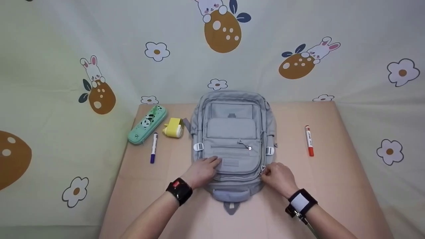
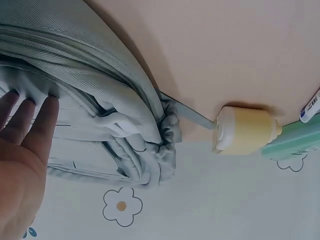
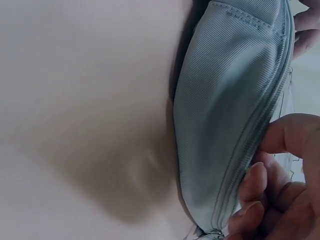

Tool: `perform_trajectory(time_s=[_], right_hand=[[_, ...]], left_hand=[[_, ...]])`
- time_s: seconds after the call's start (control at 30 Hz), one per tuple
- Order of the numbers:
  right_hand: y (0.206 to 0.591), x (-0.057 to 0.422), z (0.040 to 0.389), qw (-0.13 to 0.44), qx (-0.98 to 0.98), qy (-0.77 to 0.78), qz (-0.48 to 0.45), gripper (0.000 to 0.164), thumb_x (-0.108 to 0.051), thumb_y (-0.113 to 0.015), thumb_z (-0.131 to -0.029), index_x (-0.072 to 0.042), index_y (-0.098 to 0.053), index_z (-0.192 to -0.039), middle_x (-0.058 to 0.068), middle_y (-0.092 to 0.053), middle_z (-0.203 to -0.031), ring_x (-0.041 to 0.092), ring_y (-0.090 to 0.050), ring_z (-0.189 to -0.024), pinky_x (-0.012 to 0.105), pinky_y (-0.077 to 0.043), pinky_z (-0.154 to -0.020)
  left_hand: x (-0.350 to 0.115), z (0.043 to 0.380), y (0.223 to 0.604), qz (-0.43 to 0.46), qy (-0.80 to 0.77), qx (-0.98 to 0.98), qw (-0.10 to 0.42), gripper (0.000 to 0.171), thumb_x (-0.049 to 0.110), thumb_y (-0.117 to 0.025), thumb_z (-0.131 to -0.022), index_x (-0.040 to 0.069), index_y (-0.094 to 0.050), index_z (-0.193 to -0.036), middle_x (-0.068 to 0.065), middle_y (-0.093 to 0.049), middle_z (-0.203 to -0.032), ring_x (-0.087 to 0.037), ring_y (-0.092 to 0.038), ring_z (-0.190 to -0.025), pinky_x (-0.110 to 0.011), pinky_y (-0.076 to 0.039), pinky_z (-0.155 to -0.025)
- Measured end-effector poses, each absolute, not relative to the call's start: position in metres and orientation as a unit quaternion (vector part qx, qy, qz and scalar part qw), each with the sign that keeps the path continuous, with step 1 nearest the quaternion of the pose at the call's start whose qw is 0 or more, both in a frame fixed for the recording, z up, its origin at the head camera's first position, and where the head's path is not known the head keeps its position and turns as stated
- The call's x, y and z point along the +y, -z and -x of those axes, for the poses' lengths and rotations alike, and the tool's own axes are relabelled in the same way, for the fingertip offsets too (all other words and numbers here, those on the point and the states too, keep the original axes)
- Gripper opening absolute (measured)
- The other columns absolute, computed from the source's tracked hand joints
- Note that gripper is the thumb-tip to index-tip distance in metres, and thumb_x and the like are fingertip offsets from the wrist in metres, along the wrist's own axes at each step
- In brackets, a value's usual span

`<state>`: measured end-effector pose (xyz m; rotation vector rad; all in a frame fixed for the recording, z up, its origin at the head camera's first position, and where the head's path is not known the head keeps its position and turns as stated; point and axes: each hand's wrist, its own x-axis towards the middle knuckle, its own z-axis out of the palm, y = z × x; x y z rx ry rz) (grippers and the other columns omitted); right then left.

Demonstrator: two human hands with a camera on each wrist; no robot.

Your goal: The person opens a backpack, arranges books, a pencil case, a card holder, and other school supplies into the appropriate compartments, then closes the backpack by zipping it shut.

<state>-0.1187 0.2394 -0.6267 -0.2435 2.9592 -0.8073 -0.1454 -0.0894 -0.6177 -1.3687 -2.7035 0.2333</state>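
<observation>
A grey backpack (image 1: 232, 127) lies front side up on the table, its top handle (image 1: 231, 195) toward me. My left hand (image 1: 202, 171) rests on the lower left of the front panel. In the left wrist view its extended fingers (image 2: 42, 122) press into the grey fabric. At the bag's lower right edge, my right hand (image 1: 279, 177) pinches a zipper pull (image 1: 262, 168) with curled fingers. The right wrist view has those fingers (image 3: 254, 180) right against the zipper track (image 3: 250, 142); the pull itself is hidden there.
Left of the bag lie a green panda pencil case (image 1: 147, 124), a yellow-and-white bottle-like item (image 1: 173, 127) and a purple-capped marker (image 1: 154, 147). A red-capped marker (image 1: 309, 140) lies to the right. Printed cloth (image 1: 186, 73) hangs behind the table (image 1: 332, 192).
</observation>
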Motion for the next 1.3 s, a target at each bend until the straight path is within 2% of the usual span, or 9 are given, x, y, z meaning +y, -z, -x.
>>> perform_trajectory(time_s=[0.17,0.3,0.43,0.53,0.63,0.87,0.97,1.13,1.3], right_hand=[[0.624,0.237,0.119,0.058,0.957,0.275,0.063,0.014,-0.013,-0.074,-0.073,-0.019,-0.067,-0.063,-0.008,-0.06,-0.063,0.014,-0.052,-0.058,0.036,-0.043,-0.056],[0.622,0.233,0.116,0.085,0.946,0.31,0.038,0.014,-0.015,-0.074,-0.073,-0.02,-0.066,-0.063,-0.009,-0.059,-0.06,0.013,-0.051,-0.053,0.032,-0.04,-0.051],[0.619,0.224,0.112,0.111,0.935,0.336,0.029,0.017,-0.019,-0.075,-0.075,-0.021,-0.066,-0.061,-0.01,-0.058,-0.057,0.012,-0.049,-0.05,0.029,-0.036,-0.048],[0.616,0.212,0.109,0.118,0.93,0.344,0.043,0.022,-0.018,-0.074,-0.076,-0.02,-0.063,-0.056,-0.012,-0.055,-0.052,0.01,-0.047,-0.047,0.027,-0.034,-0.047],[0.613,0.197,0.108,0.119,0.927,0.348,0.067,0.026,-0.016,-0.071,-0.076,-0.021,-0.059,-0.053,-0.014,-0.051,-0.048,0.008,-0.045,-0.044,0.025,-0.033,-0.045],[0.613,0.171,0.111,0.134,0.919,0.357,0.101,0.027,-0.018,-0.073,-0.077,-0.021,-0.061,-0.054,-0.014,-0.053,-0.048,0.008,-0.051,-0.044,0.027,-0.04,-0.043],[0.616,0.17,0.113,0.13,0.921,0.353,0.105,0.025,-0.019,-0.075,-0.078,-0.021,-0.062,-0.056,-0.013,-0.055,-0.051,0.009,-0.052,-0.046,0.028,-0.043,-0.045],[0.62,0.173,0.113,0.123,0.921,0.355,0.106,0.027,-0.017,-0.074,-0.078,-0.02,-0.06,-0.055,-0.014,-0.053,-0.05,0.008,-0.051,-0.046,0.027,-0.041,-0.045],[0.621,0.174,0.113,0.129,0.915,0.369,0.096,0.025,-0.018,-0.073,-0.079,-0.02,-0.06,-0.057,-0.013,-0.055,-0.052,0.009,-0.052,-0.048,0.027,-0.042,-0.046]], left_hand=[[-0.092,0.146,0.621,0.426,-0.028,-0.904,0.023,0.047,0.015,-0.07,-0.092,-0.002,-0.063,-0.135,-0.011,-0.059,-0.144,-0.026,-0.054,-0.134,-0.037,-0.049,-0.103],[-0.093,0.147,0.623,0.405,0.014,-0.914,0.002,0.056,0.014,-0.074,-0.087,-0.003,-0.06,-0.138,-0.011,-0.058,-0.144,-0.024,-0.051,-0.137,-0.035,-0.044,-0.108],[-0.094,0.147,0.624,0.399,0.022,-0.917,-0.005,0.048,0.013,-0.074,-0.085,-0.003,-0.067,-0.129,-0.01,-0.058,-0.145,-0.023,-0.05,-0.139,-0.035,-0.044,-0.109],[-0.094,0.147,0.624,0.398,0.022,-0.917,-0.001,0.033,0.014,-0.074,-0.085,-0.001,-0.075,-0.114,-0.008,-0.058,-0.145,-0.022,-0.051,-0.138,-0.035,-0.048,-0.104],[-0.094,0.147,0.623,0.396,0.027,-0.918,-0.003,0.025,0.015,-0.074,-0.085,0.001,-0.077,-0.106,-0.007,-0.058,-0.145,-0.021,-0.051,-0.137,-0.034,-0.051,-0.101],[-0.091,0.147,0.625,0.389,0.038,-0.92,-0.026,0.046,0.017,-0.076,-0.086,-0.001,-0.069,-0.128,-0.008,-0.055,-0.149,-0.021,-0.047,-0.141,-0.034,-0.046,-0.106],[-0.09,0.147,0.626,0.393,0.035,-0.918,-0.026,0.049,0.018,-0.075,-0.087,-0.001,-0.067,-0.131,-0.008,-0.054,-0.15,-0.022,-0.046,-0.141,-0.034,-0.043,-0.109],[-0.096,0.147,0.623,0.421,0.007,-0.907,-0.004,0.038,0.018,-0.073,-0.091,0.0,-0.071,-0.125,-0.011,-0.056,-0.148,-0.024,-0.05,-0.139,-0.036,-0.044,-0.109],[-0.112,0.152,0.616,0.454,-0.031,-0.889,0.05,0.02,0.014,-0.071,-0.092,0.004,-0.079,-0.107,-0.011,-0.062,-0.14,-0.027,-0.057,-0.132,-0.037,-0.049,-0.103]])
